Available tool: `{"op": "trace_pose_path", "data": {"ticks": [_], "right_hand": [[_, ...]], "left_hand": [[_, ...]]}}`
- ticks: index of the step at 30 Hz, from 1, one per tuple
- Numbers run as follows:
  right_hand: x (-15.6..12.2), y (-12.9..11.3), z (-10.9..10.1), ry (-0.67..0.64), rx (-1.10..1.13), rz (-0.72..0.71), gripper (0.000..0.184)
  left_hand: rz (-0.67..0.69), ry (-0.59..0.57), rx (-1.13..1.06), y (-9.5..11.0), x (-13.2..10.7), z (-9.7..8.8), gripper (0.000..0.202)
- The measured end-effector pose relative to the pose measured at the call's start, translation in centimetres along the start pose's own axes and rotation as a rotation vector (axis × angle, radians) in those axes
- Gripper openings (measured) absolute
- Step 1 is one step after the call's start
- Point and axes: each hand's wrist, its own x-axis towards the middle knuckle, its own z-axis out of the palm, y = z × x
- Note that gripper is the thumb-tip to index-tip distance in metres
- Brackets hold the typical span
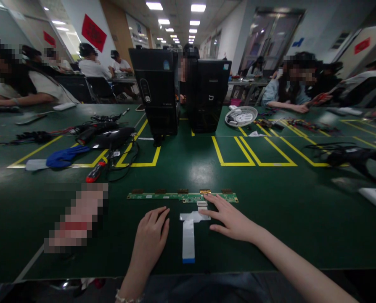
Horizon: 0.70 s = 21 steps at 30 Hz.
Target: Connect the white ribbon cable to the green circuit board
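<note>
R hand [230,221] flat, fingers spread, tips on the board [162,196] & top of the ribbon [188,240]. L hand [152,237] palm-down, fingers together, on table [270,219] just left of ribbon. Board lies just past both hands' fingertips; its print too small to read.

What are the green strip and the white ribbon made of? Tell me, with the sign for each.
Green strip: probably circuit-board laminate, matt green coating, with gold-brown tabs along its far edge. White ribbon: likely thin flexible plastic, smooth; it lies flat, with a blue tip.
</note>
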Motion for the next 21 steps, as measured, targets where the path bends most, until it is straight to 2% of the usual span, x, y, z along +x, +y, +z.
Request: {"op": "trace_pose_path", "data": {"ticks": [5,13,17,21], "right_hand": [[-3.4,2.0,-0.2,0.042,-0.058,0.126,0.051],[-12.5,8.4,0.3,0.227,-0.266,0.441,0.053],[-16.6,11.1,0.6,0.302,-0.372,0.642,0.058],[-19.4,13.0,0.6,0.318,-0.407,0.856,0.063]], "left_hand": [[0.01,0.015,-0.005,0.2,0.1,-0.1,0.032],[0.005,0.016,-0.008,0.2,0.2,-0.1,0.032],[0.013,0.014,-0.007,0.1,0.1,0.0,0.033],[0.011,-0.003,0.003,0.1,0.2,-0.1,0.033]]}}
